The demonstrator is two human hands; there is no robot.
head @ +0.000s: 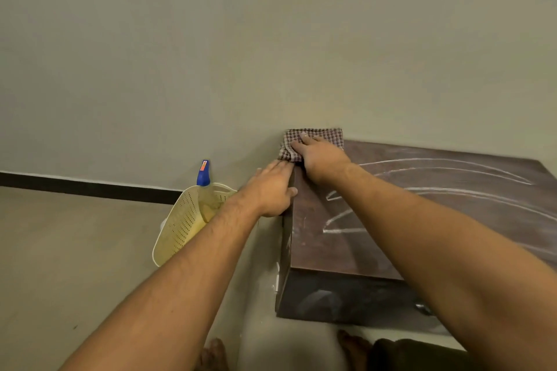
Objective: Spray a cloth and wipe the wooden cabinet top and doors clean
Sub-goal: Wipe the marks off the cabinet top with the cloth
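– Fingers [305,141] of the right hand [321,161] lie straight and flat on the cloth [327,134], pressing it down rather than gripping it. It sits bunched under them at the far left corner of the top [452,196], tight against the wall [271,54].

– And the left hand [272,193]?

– Its fingers [272,173] are straight too, laid along the cabinet's side just below and left of the cloth, with the thumb on the top edge. It holds nothing. I judge it steadies the cabinet.

– What can go wrong?

– Part of the cloth hangs past the edge, leftward of the right fingers. With only flat fingers on it, a leftward stroke could slide it off the corner onto the floor.

– Anything else?

– White streaks [437,170] arc across the top, to the right of the fingers and nearer the person. A dry or loaded cloth would likely smear them about instead of lifting them. The bottle [203,175] stands in a basket [180,226] on the floor, left of the left fingers and apart from them, so a re-spray means breaking off the wipe.

– The wall?

– Hard rubbing in that corner could drag dirt onto it. The front [331,301], below and nearer than both hands, looks smudged and not yet wiped, and a soiled cloth would carry grime down to it.
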